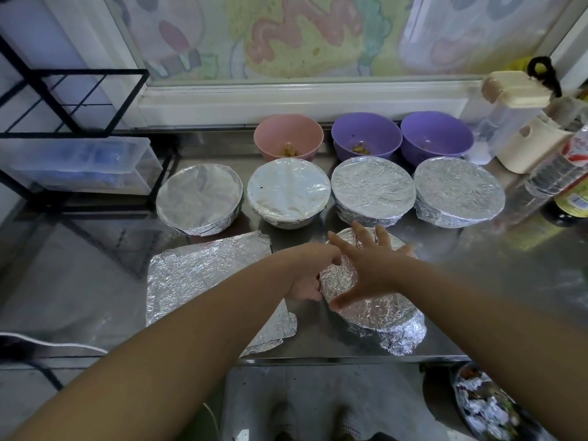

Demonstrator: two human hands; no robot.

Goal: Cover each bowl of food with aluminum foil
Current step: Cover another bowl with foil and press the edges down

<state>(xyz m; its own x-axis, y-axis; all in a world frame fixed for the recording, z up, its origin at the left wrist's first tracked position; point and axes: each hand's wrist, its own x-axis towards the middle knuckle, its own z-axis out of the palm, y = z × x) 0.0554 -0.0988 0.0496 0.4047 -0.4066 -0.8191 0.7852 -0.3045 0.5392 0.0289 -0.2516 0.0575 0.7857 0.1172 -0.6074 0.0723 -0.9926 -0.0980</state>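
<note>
**Fifth bowl nearly wrapped, three still open**

Front bowl [375,313]: nr front edge of table [477,297], foil already over top & crimped down sides.

Handling (a judgement):
- Prob. light, going by the small plastic bowls w/ little food at the back.
- Foil thin & soft. Holds a crease, but likely to dent or tear under a fingertip jab.
- Best pressed w/ flat fingers on top, pinched only under rim.
- Steel table looks slick, so likely to slide unless steadied at side wall.

Left grip [305,278]: clasped on bowl's left side, fingers curled vs. foil below rim.
Right grip [370,265]: released, fingers straight & spread, lying flat on foil top.

Spare foil sheet [206,275]: just left of bowl, wrinkled, partly under left forearm.

Behind, a row of four covered bowls [372,189], side by side, foil tight over each.

Further back, by window sill:
- Pink bowl [288,136] & two purple bowls [366,138], all uncovered.
- Scraps of food visible in pink & nearer purple. Third too dim to tell.

Far right:
- Clear dispenser [509,103] w/ cream lid.
- Bottle [560,173] w/ red-&-white label, yellow label lower down.
- Writing on both too blurred to read. No brand legible anywhere.

Left: black rack [73,100] over clear plastic drawer box [79,163].
</note>
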